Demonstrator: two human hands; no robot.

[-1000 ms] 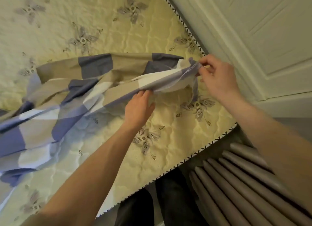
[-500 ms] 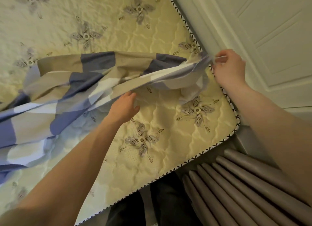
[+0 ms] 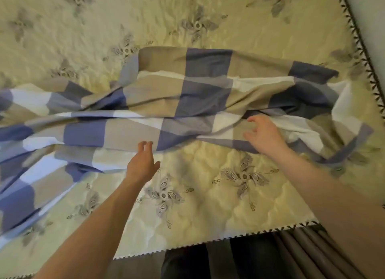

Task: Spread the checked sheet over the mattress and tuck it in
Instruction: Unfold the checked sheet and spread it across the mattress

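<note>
The mattress (image 3: 187, 205), quilted cream with grey flower motifs, is mostly bare, and its braided edge shows near and at right. Across its middle lies the checked sheet (image 3: 187, 95), bunched in a long rumpled band from the left edge toward the right corner. Half a second ago the right hand pinched the sheet's corner at the far right edge; now that corner lies dropped. The right hand (image 3: 264, 135) rests open on the folds, gripping nothing. The left hand (image 3: 142, 162) reaches, fingers loosely open, just short of the near hem. Spreading looks barely begun; both hands probably need a fresh hold.
</note>
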